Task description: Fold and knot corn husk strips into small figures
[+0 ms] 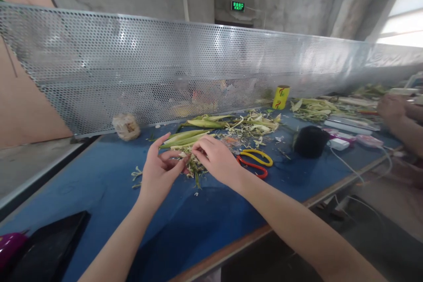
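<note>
Above the blue tabletop [109, 185], my left hand [161, 167] pinches at a small pale plant piece [183, 154] with thumb and fingertips. Close on its right, my right hand [214, 156] has its fingers pressed together at the same spot; what they hold is too small to name. Green and cream plant scraps [197, 171] lie just under and beside the fingertips. Long green leaves [185, 139] lie behind both hands. Scissors with yellow and red handles [257, 158] rest to the right of my right hand.
A perforated metal screen [148, 61] runs along the back. Nearby stand a wrapped bundle [126, 127], a yellow can [280, 98] and a black round object [311, 142]. A black tray [49, 242] is at front left. Another person's hand [391, 108] is at far right.
</note>
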A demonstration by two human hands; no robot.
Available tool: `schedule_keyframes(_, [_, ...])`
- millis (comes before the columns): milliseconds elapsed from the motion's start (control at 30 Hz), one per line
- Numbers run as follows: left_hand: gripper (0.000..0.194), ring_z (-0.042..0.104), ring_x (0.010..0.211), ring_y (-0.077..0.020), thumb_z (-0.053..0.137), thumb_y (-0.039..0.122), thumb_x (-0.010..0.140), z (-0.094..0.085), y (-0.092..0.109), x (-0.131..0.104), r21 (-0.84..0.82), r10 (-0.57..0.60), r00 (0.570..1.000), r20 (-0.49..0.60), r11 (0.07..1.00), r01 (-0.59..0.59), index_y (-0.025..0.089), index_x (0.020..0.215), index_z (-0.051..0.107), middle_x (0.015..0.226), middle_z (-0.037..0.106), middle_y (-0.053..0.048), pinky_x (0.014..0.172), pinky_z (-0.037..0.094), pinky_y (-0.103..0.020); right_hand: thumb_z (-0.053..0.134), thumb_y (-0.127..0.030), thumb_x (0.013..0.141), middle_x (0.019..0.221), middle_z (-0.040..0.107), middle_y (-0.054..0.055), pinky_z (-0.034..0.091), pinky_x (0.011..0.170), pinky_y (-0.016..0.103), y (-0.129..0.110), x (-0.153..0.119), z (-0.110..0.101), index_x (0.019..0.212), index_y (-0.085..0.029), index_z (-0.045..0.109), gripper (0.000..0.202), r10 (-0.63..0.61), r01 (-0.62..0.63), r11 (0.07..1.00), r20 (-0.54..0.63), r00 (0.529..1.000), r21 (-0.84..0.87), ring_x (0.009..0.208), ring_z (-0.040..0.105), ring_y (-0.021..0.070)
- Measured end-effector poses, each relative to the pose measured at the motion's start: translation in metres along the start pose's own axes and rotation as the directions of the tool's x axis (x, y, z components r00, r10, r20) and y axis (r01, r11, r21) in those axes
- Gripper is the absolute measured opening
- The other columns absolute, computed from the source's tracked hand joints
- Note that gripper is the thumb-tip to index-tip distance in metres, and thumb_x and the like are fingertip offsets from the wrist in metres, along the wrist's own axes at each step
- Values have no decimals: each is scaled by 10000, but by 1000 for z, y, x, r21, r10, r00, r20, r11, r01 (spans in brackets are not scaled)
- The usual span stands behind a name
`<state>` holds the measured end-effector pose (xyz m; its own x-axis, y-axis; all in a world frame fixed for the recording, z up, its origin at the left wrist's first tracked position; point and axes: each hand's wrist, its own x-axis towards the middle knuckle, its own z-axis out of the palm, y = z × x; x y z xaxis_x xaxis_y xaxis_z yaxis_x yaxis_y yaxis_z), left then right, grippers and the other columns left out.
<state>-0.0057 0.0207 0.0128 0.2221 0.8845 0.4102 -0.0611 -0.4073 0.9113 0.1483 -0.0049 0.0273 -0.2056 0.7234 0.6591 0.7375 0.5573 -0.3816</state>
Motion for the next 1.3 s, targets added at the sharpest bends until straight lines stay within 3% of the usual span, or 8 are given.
schedule_keyframes(167, [728, 567, 554, -98, 700, 258, 609, -3, -3, 2, 131, 34, 998, -49, 991, -28, 184, 1240, 343, 654, 628, 27, 537, 455, -217, 447, -181, 833, 822, 549, 35, 401, 660, 242, 3, -1, 2, 785, -178, 523, 90, 31, -32, 995, 7, 999, 99, 729, 506, 123])
schedule_keyframes(333, [737, 578, 573, -116, 690, 283, 623, -3, -5, 3, 123, 21, 999, -25, 992, -18, 182, 1254, 325, 649, 634, 29, 594, 469, -262, 448, -180, 824, 813, 546, 32, 404, 670, 246, 4, -2, 3, 769, -183, 519, 89, 22, -22, 994, -5, 1000, 104, 733, 503, 124])
schedule_keyframes(500, [675, 619, 813, -185, 688, 309, 623, -5, -7, 5, 371, 137, 989, -52, 922, -108, 178, 1215, 391, 678, 659, 2, 771, 462, -342, 450, -193, 823, 819, 553, 35, 407, 686, 254, 9, -2, 6, 775, -184, 526, 90, 64, -57, 994, -77, 995, 99, 750, 515, 131])
schedule_keyframes(667, [711, 589, 1000, -211, 689, 254, 628, -2, -7, 3, 244, 192, 981, 1, 952, -186, 174, 1244, 343, 649, 658, 10, 924, 404, -414, 490, -199, 792, 747, 563, 24, 406, 628, 246, 12, 1, 6, 748, -170, 545, 76, 163, -143, 970, -92, 982, 198, 679, 515, 121])
schedule_keyframes(767, [738, 627, 903, -202, 688, 233, 633, 0, -6, 2, 187, 152, 988, 9, 971, -151, 182, 1266, 312, 667, 667, 9, 888, 429, -406, 499, -198, 777, 702, 563, 7, 403, 584, 230, 9, 2, 4, 734, -166, 552, 75, 195, -190, 935, 12, 981, 299, 623, 505, 103])
schedule_keyframes(900, [729, 632, 738, -167, 680, 239, 645, 1, -4, 1, 229, 146, 989, 2, 963, -143, 180, 1270, 310, 709, 682, -7, 770, 459, -342, 499, -187, 769, 681, 568, 0, 394, 565, 223, 7, 2, 4, 722, -159, 559, 81, 214, -227, 917, 77, 974, 328, 595, 496, 91])
schedule_keyframes(1100, [748, 616, 703, -156, 681, 235, 641, 1, -4, 0, 243, 151, 988, -27, 960, -140, 186, 1280, 296, 708, 682, -11, 636, 441, -266, 497, -179, 767, 672, 570, -3, 383, 550, 215, 9, 2, 5, 711, -155, 560, 88, 206, -221, 918, 81, 975, 330, 579, 486, 84])
schedule_keyframes(1300, [772, 614, 662, -146, 699, 237, 623, 0, -5, 0, 190, 110, 993, -52, 977, -98, 185, 1283, 303, 687, 671, -8, 610, 458, -256, 504, -187, 778, 663, 552, -7, 377, 556, 217, 9, 2, 4, 719, -162, 563, 87, 174, -177, 956, 35, 984, 234, 580, 469, 87])
